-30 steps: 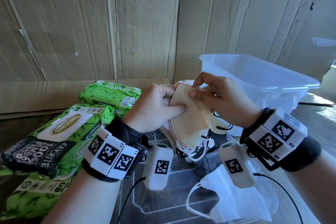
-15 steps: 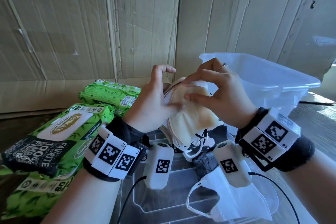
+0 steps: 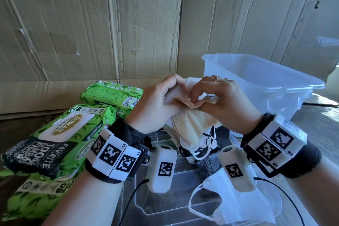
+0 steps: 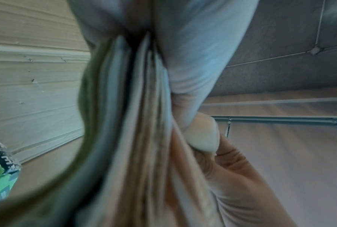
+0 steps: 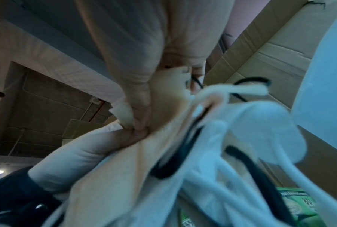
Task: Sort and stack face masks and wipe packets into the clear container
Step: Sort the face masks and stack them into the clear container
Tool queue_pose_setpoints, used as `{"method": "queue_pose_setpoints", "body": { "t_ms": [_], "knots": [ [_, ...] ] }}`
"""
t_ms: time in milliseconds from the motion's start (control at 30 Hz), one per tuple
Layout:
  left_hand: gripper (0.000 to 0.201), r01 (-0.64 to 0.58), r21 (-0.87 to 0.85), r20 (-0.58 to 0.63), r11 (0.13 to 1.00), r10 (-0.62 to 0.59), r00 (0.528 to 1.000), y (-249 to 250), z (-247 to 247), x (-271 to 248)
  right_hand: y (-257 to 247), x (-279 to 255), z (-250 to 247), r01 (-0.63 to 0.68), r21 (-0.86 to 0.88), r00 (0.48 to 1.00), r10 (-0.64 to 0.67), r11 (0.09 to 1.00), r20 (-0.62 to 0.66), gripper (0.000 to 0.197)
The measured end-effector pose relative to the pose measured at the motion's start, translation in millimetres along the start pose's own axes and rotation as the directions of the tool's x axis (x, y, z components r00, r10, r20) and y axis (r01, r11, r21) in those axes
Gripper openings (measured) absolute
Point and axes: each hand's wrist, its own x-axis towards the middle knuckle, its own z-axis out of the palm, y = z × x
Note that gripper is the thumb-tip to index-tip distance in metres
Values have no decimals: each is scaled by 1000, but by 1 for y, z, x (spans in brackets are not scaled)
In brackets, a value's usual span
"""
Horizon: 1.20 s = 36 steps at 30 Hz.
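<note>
Left hand (image 3: pixel 159 101) has gone from thumb raised to clamped again round the bunch of face masks (image 3: pixel 190 124), held above the desk, left of the clear container (image 3: pixel 264 86). Right hand (image 3: pixel 220 97) fingers have curled in, pinching the beige top mask's edge. Probably squaring the stack; wrist views blur. Wipe packets (image 3: pixel 60 134) lie far left, unsorted.

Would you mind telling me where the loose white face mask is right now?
In the head view, the loose white face mask lies at bottom right on the clear lid, under the right wrist, below the held mask stack.
</note>
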Motion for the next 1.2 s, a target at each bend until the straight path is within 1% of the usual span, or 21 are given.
{"method": "queue_pose_setpoints", "body": {
  "t_ms": [33, 100, 167, 200, 267, 333, 367, 433, 500, 567, 633, 700, 733, 800, 867, 933, 1033, 1100, 1167, 1200],
  "knots": [
    [17, 3, -4, -1, 1000, -3, 1000, 0, 1, 0, 0, -1, -1, -19, 41, 1000, 19, 999, 2, 4],
    [19, 36, -35, -22, 999, -37, 999, -3, 2, 1, 0, -3, -3, -54, 114, 999, 54, 992, 3, 5],
    [21, 68, -55, -31, 996, -69, 997, -5, 1, 2, 2, -4, -5, -88, 192, 996, 87, 978, 10, 16],
    [20, 76, -54, -33, 996, -78, 996, -5, -1, 2, 2, -5, -6, -114, 246, 993, 113, 963, 17, 17],
    [20, 83, -38, -58, 996, -85, 995, -5, -4, 3, 5, -6, -10, -174, 339, 984, 174, 924, 33, 11],
    [16, 96, -41, -102, 995, -99, 990, -4, -8, 3, 9, -7, -14, -214, 381, 976, 216, 900, 37, 26],
    [13, 102, -56, -123, 993, -108, 987, -4, -9, 4, 11, -7, -16, -227, 389, 971, 237, 893, 21, 29],
    [13, 109, -78, -160, 991, -120, 980, -5, -12, 4, 14, -7, -22, -245, 386, 960, 278, 889, -31, 22],
    [18, 112, -54, -183, 992, -120, 976, -7, -14, 4, 15, -6, -26, -267, 386, 953, 302, 883, -31, 12],
    [25, 126, -21, -192, 992, -128, 973, -9, -14, 5, 13, -6, -25, -245, 356, 967, 251, 902, 31, 10],
    [29, 139, 5, -193, 990, -136, 972, -11, -12, 5, 5, -6, -20, -174, 310, 982, 141, 935, 126, 15],
    [29, 133, 40, -183, 990, -123, 975, -11, -10, 5, -2, -4, -12, -77, 267, 976, 18, 961, 217, 21],
    [28, 126, 58, -178, 990, -114, 977, -11, -8, 4, -3, -3, -8, -39, 252, 969, -24, 967, 245, 18],
    [26, 126, 75, -186, 989, -110, 976, -10, -6, 3, -4, 0, -3, 12, 215, 968, -65, 976, 241, 15],
    [23, 140, 54, -197, 989, -127, 972, -8, -6, 2, -5, 2, -1, 37, 154, 973, -70, 987, 218, 19],
    [19, 151, 58, -199, 987, -137, 970, -5, -7, 1, -4, 1, -2, 33, 92, 973, -53, 995, 223, 19],
    [21, 171, 74, -199, 983, -153, 968, -3, -9, 0, -1, -1, -7, -39, -27, 971, 44, 999, 236, 24],
    [19, 189, 116, -197, 975, -164, 967, -4, -12, 1, 6, -3, -8, -106, -119, 964, 131, 987, 230, 26],
    [18, 209, 169, -198, 963, -174, 965, -7, -16, 1, 14, -6, -10, -202, -164, 947, 235, 966, 220, 19],
    [19, 215, 191, -193, 958, -178, 965, -9, -18, 1, 17, -7, -13, -243, -176, 936, 278, 954, 214, 18]
  ]
}}
